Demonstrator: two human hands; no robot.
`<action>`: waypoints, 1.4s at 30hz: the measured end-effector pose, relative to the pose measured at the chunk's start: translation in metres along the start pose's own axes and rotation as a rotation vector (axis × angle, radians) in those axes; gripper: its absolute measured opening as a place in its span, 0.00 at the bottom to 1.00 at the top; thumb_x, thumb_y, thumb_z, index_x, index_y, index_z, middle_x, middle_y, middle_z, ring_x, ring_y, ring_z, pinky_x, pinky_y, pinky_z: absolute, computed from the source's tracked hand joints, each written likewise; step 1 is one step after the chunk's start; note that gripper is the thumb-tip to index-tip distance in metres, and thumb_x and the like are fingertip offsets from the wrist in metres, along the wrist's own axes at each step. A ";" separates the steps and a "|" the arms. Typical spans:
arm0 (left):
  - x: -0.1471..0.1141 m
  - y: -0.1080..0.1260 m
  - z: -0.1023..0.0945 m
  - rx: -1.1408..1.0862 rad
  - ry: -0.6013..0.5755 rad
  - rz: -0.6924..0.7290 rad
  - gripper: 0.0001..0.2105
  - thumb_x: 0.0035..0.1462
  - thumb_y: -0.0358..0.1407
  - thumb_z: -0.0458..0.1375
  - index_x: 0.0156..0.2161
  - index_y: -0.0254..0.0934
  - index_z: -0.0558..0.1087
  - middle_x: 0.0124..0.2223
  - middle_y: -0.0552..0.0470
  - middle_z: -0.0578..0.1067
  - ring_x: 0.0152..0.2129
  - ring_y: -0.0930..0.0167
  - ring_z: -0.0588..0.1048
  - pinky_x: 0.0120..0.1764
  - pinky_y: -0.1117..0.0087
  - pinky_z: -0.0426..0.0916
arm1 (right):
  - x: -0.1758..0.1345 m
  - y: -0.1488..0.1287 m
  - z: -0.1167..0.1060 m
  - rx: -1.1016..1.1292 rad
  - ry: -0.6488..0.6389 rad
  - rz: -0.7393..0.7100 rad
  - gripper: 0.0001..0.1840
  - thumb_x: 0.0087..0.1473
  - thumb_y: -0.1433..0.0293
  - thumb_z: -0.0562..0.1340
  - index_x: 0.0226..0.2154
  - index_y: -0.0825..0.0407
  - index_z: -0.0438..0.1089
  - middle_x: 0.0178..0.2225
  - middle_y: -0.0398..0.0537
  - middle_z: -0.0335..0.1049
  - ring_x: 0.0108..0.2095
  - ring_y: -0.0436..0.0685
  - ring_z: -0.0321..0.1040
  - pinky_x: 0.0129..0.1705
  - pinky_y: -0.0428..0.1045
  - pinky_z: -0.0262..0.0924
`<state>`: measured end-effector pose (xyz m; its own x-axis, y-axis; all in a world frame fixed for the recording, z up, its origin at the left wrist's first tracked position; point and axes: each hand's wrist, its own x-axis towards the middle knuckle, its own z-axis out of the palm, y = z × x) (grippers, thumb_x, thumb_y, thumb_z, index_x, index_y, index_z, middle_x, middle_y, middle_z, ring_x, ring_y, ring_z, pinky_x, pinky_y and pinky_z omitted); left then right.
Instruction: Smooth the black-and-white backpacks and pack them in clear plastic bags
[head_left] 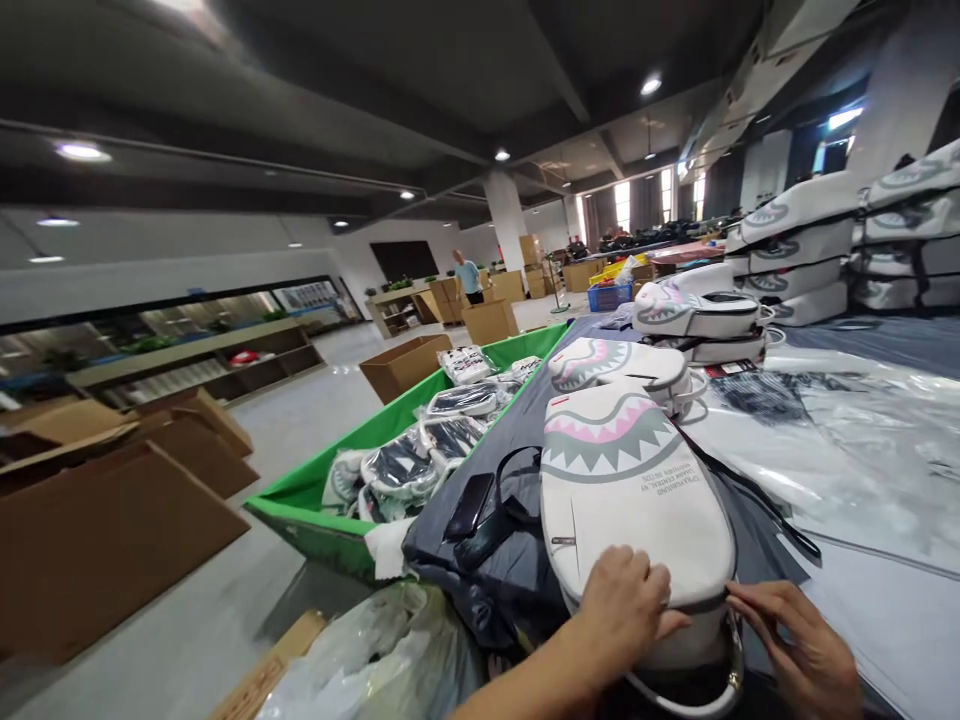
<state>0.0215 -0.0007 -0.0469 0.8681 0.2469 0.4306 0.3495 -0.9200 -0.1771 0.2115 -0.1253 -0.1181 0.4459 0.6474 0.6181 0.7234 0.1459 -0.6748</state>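
Risk 1: bag lay flat at near end of table, bottom end w/ handle right at the edge by the body. Could slide off toward the floor if pushed w/o counter-hold; smooth dark sheet beneath gives little grip.

Risk 2: phone sat on the same sheet, just left of bag, near table edge. Likely knocked off if bag swung left; black strap looped close beside it, could snag and drag it.

Risk 3: plastic film spread to the right, slippery; second strap trailing that way could catch it.

Left hand: came in from lower left, forearm angled up-right, palm down on lower white panel of bag. Fingers curled, lightly spread, tips pressed near the zip seam. Nothing pinched as far as seen.

Right hand: entered from lower right, low over table beside bag's right edge. Fingers extended toward the seam, close together, tips touching or nearly touching bag's side; cannot tell if zip pull was gripped. Palm partly cut by frame.

Other bags stacked further up table, more wrapped ones in green bin to the left. Person at far end of hall, well apart.
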 end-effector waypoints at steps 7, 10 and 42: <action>-0.035 0.021 0.030 0.188 0.299 0.333 0.17 0.61 0.41 0.63 0.26 0.40 0.63 0.20 0.56 0.63 0.17 0.72 0.62 0.22 0.66 0.47 | 0.120 0.019 0.008 0.093 0.152 0.315 0.41 0.46 0.30 0.56 0.28 0.52 0.74 0.29 0.53 0.76 0.30 0.59 0.73 0.33 0.53 0.70; -0.024 0.022 0.019 0.103 0.396 0.246 0.18 0.63 0.44 0.61 0.25 0.40 0.63 0.20 0.55 0.64 0.18 0.72 0.63 0.23 0.66 0.49 | 0.171 0.029 0.027 0.093 -0.012 0.278 0.42 0.46 0.29 0.52 0.26 0.51 0.72 0.26 0.53 0.74 0.29 0.59 0.71 0.33 0.53 0.69; 0.025 0.079 0.018 -0.304 -0.270 -0.126 0.12 0.69 0.34 0.54 0.33 0.37 0.75 0.27 0.46 0.80 0.22 0.65 0.79 0.21 0.70 0.54 | -0.025 0.013 0.023 0.041 0.057 0.237 0.10 0.60 0.62 0.54 0.31 0.46 0.67 0.28 0.46 0.73 0.26 0.56 0.70 0.32 0.51 0.67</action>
<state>0.0770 -0.0615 -0.0665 0.9005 0.3968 0.1782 0.3741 -0.9155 0.1482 0.1975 -0.1220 -0.1518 0.6305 0.6243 0.4613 0.5737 0.0256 -0.8187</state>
